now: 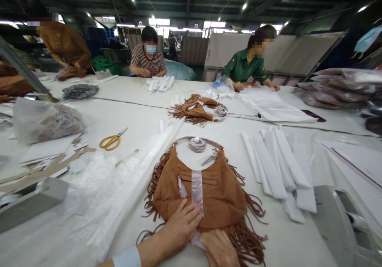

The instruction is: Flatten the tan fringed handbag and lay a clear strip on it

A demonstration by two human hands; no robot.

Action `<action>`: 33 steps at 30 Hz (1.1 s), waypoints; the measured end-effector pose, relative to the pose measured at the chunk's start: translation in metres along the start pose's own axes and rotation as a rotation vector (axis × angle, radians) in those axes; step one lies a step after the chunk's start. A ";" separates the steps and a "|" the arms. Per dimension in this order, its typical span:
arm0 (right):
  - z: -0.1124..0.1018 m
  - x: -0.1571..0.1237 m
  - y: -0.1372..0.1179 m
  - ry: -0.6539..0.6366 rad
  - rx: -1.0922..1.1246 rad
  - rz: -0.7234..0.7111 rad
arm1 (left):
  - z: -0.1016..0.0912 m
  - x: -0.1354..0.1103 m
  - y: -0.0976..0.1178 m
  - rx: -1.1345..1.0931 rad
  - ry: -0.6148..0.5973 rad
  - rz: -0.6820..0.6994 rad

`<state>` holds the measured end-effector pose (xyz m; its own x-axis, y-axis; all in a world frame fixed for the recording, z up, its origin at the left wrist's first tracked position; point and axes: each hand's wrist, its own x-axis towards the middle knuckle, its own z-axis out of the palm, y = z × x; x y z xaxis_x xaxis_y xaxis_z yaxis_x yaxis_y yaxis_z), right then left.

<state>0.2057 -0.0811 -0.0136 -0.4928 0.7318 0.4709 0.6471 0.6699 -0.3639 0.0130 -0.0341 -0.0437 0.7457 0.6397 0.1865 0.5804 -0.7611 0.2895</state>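
A brown fringed handbag (173,183) lies flat on the table in front of me, its wrapped strap (197,143) curled at the top. Down its middle runs a pale translucent strip (197,185) across the zip. My left hand (183,221) rests on the lower part of the bag with its fingers laid out flat beside the strip's end. Close by, at the bag's bottom edge, my right hand (221,245) has curled fingers at a whitish piece of wrapping (197,241). What exactly those fingers grip is partly hidden.
Yellow-handled scissors (112,141) lie to the left, near thin white sheets (101,179). White folded strips (270,163) are piled at right. Tape dispensers (32,203) stand at both sides. Another fringed bag (197,110) lies farther back. Several co-workers (147,58) are across the table.
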 end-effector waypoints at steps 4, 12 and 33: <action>-0.017 0.038 0.020 -0.069 0.131 0.166 | -0.013 0.001 0.014 -0.202 0.007 -0.087; -0.007 0.071 0.055 -0.336 0.285 0.392 | 0.000 0.026 0.030 -0.204 0.221 -0.597; 0.011 0.091 0.078 -0.538 0.061 0.473 | 0.012 0.038 0.016 0.147 0.401 -0.343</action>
<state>0.2049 0.0388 -0.0079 -0.3960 0.8953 -0.2041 0.8364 0.2599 -0.4826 0.0551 -0.0236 -0.0434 0.3390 0.8227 0.4564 0.8292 -0.4904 0.2682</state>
